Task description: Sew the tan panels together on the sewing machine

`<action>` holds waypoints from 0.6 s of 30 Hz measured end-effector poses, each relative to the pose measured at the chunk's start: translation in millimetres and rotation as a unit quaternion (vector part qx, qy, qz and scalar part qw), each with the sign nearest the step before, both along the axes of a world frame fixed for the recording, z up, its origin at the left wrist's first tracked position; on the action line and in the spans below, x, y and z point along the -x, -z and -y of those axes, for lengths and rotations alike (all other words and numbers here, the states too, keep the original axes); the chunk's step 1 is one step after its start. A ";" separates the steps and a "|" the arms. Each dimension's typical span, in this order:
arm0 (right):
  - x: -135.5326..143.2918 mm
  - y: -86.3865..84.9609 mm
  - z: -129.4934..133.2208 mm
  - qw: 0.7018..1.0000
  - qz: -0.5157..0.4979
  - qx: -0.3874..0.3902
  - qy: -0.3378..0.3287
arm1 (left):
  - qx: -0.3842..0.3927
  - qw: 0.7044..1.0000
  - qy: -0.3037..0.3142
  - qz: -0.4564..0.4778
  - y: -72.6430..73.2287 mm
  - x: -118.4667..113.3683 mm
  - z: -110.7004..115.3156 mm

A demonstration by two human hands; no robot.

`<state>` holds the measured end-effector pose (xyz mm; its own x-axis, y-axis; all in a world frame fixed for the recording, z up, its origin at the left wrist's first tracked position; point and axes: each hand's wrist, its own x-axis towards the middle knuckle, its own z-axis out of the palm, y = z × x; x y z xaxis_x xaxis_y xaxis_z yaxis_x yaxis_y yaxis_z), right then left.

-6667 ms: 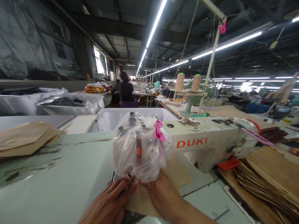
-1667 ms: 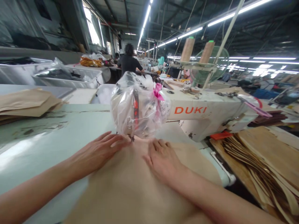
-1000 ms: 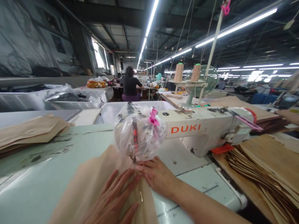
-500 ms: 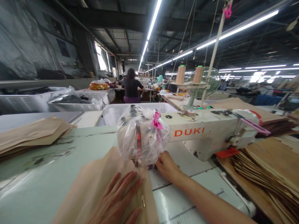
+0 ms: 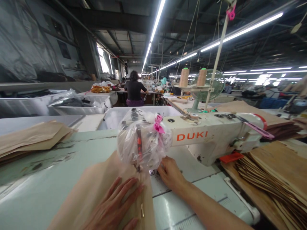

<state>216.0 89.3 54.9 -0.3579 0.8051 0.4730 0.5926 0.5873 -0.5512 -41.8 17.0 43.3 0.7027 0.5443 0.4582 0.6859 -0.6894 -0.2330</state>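
A sewing machine marked DUKI stands ahead of me, its head wrapped in a clear plastic bag tied with a pink ribbon. Under the needle area lies a beige fabric panel with a zipper strip along its right side. A small gold zipper pull shows on that strip. My left hand rests flat on the fabric, fingers spread, just left of the strip. My right hand is closed beside the presser foot, right of the fabric. Its fingertips are partly hidden, and whatever they hold cannot be made out.
Beige pieces lie stacked at left, and brown-edged pieces at right. Purple-handled tweezers lie on the machine. Behind it stand thread cones, a fan and white bins. A person sits farther off.
The view has shifted slightly. The fabric with its zipper pull and my left hand have moved a little to the left and towards me. My right hand stays beside the presser foot.
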 end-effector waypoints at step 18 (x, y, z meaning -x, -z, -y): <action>5.9 11.3 10.6 0.983 0.158 -0.034 -0.092 | -0.041 0.999 -0.034 0.010 20.3 14.2 -23.2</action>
<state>210.1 78.6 43.6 -0.6328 0.6826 0.3656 0.6074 0.7304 -0.3124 -56.0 40.2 23.0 0.6556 0.5506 0.5167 0.7358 -0.6194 -0.2737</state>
